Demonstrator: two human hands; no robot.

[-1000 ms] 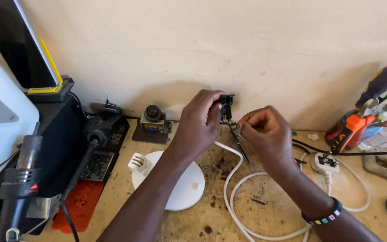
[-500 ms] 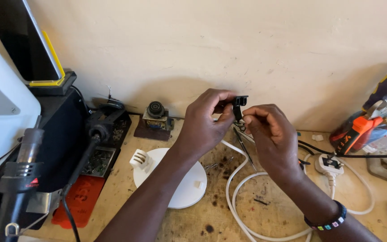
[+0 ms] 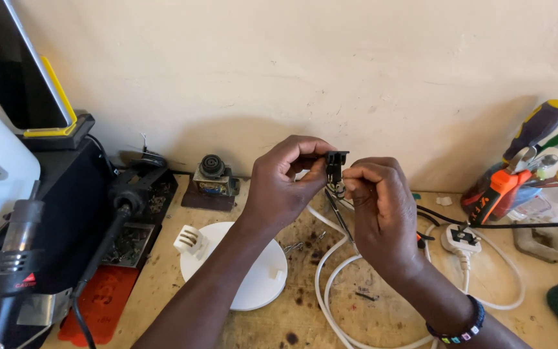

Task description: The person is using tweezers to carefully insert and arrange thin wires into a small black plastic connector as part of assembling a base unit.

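Both hands raised together above the table [image 3: 305, 317]: left hand [image 3: 285, 184] pinches small black connector [image 3: 336, 163] steady, right hand [image 3: 379, 207] seemingly nips its wires beneath; white cable [image 3: 330, 284] loops below the hands

Light: bright, even daylight, soft | Shadows: broad, faint shadow of the hands on the cream wall [image 3: 356, 58], darker under tools at right | Glare: none, mild sheen on white disc [image 3: 253, 284] | Focus: sharp centre, slight softness and wide-angle bending at edges
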